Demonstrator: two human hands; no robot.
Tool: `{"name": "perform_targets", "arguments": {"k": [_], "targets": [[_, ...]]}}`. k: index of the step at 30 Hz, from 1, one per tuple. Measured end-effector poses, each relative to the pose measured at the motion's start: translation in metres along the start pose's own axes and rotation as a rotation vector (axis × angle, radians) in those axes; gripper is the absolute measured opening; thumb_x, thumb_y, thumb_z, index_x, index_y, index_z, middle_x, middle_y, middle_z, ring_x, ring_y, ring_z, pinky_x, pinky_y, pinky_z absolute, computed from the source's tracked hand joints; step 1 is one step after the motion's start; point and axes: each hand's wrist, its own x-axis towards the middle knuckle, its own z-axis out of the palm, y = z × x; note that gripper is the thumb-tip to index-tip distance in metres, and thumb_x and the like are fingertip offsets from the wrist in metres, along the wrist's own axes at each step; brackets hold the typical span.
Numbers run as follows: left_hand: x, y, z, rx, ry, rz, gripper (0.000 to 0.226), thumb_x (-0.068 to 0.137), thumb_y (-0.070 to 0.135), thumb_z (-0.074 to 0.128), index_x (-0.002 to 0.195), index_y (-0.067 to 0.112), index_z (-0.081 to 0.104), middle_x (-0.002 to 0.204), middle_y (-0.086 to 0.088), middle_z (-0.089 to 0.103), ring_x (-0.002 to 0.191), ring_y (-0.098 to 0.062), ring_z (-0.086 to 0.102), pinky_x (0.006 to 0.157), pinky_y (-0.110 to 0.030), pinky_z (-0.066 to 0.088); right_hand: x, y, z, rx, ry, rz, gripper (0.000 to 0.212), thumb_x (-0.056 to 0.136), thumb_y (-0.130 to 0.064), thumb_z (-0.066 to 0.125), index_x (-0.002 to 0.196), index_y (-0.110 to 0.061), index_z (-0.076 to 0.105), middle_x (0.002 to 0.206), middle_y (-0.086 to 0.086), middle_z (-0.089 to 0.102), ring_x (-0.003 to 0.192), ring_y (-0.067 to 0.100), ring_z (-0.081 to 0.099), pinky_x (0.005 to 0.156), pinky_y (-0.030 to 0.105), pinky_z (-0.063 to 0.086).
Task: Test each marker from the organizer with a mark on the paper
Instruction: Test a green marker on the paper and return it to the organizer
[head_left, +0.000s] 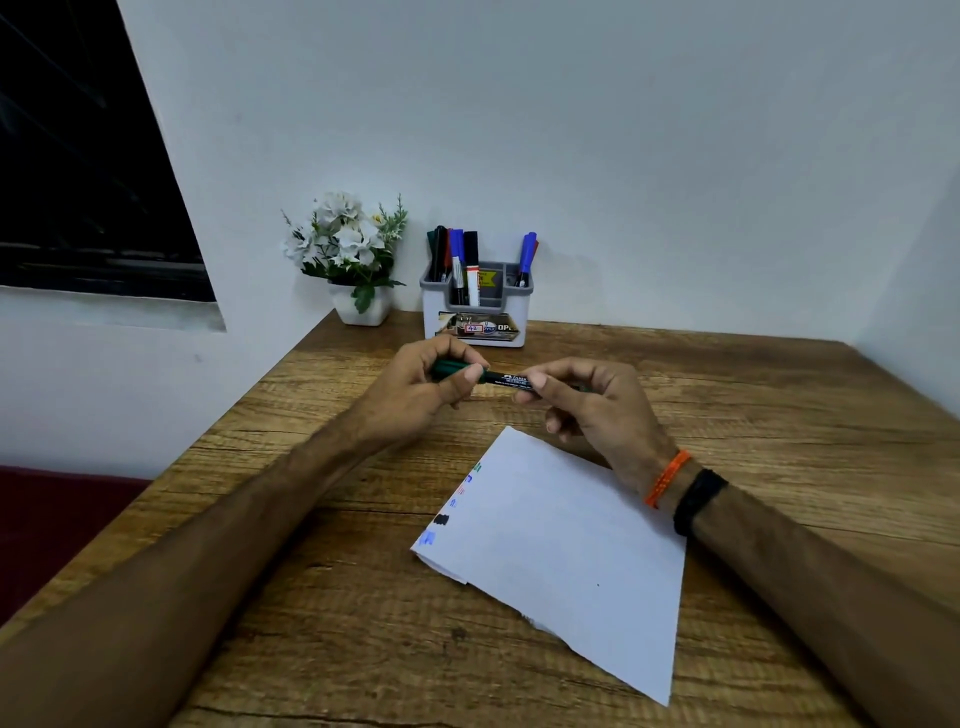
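Paper (561, 540) lies nearest on the wooden surface (779, 426), coloured test marks along its nine o'clock edge. Above it, at twelve o'clock, both hands hold a green-capped marker (498, 378) level: left hand (415, 395) fingers clamped on the cap, right hand (587, 400) fingers pinching the barrel. Beyond stands the organizer (475, 312) of markers.

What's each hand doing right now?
Left hand: closed on the green cap end of the marker.
Right hand: closed on the marker's black barrel.
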Motion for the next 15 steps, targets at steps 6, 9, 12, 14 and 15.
{"name": "perform_targets", "arguments": {"k": [6, 9, 12, 14, 15], "targets": [[-0.0019, -0.0005, 0.006, 0.007, 0.002, -0.008, 0.004, 0.096, 0.014, 0.054, 0.094, 0.016, 0.057, 0.076, -0.003, 0.057, 0.067, -0.008, 0.053, 0.065, -0.024, 0.048, 0.0018, 0.0039, 0.003, -0.04, -0.038, -0.084, 0.011, 0.097, -0.007, 0.058, 0.087, -0.01, 0.063, 0.075, 0.005, 0.069, 0.042, 0.003, 0.043, 0.039, 0.014, 0.033], [-0.0028, 0.0016, 0.009, 0.013, 0.021, -0.014, 0.006, 0.097, 0.013, 0.053, 0.093, 0.017, 0.055, 0.075, -0.002, 0.055, 0.068, -0.011, 0.052, 0.064, -0.026, 0.046, 0.0002, 0.0057, 0.0069, -0.042, -0.05, -0.103, 0.014, 0.098, -0.005, 0.056, 0.086, -0.011, 0.06, 0.076, 0.006, 0.066, 0.042, -0.001, 0.042, 0.039, 0.012, 0.032], [-0.0058, 0.0036, 0.0101, 0.018, -0.002, -0.042, 0.004, 0.098, 0.013, 0.052, 0.095, 0.014, 0.054, 0.075, -0.003, 0.054, 0.068, -0.012, 0.051, 0.064, -0.026, 0.045, -0.0007, 0.0044, 0.0067, -0.066, -0.071, -0.116, 0.015, 0.098, -0.006, 0.055, 0.085, -0.011, 0.059, 0.075, 0.004, 0.066, 0.043, -0.001, 0.043, 0.041, 0.013, 0.033], [-0.0046, 0.0058, 0.0059, 0.031, -0.031, -0.024, 0.003, 0.097, 0.013, 0.052, 0.097, 0.015, 0.054, 0.077, -0.004, 0.056, 0.069, -0.011, 0.054, 0.064, -0.025, 0.048, 0.001, -0.0003, 0.0034, -0.101, -0.082, -0.121, 0.015, 0.098, -0.007, 0.056, 0.085, -0.012, 0.059, 0.075, 0.002, 0.068, 0.046, 0.003, 0.047, 0.042, 0.016, 0.035], [-0.0035, 0.0071, 0.0039, 0.031, -0.037, -0.01, 0.004, 0.097, 0.012, 0.052, 0.097, 0.016, 0.054, 0.079, -0.004, 0.057, 0.07, -0.01, 0.055, 0.066, -0.025, 0.049, 0.0019, -0.0029, 0.0017, -0.1, -0.083, -0.113, 0.014, 0.098, -0.007, 0.056, 0.085, -0.012, 0.06, 0.076, 0.001, 0.069, 0.048, 0.004, 0.05, 0.043, 0.017, 0.036]]}}
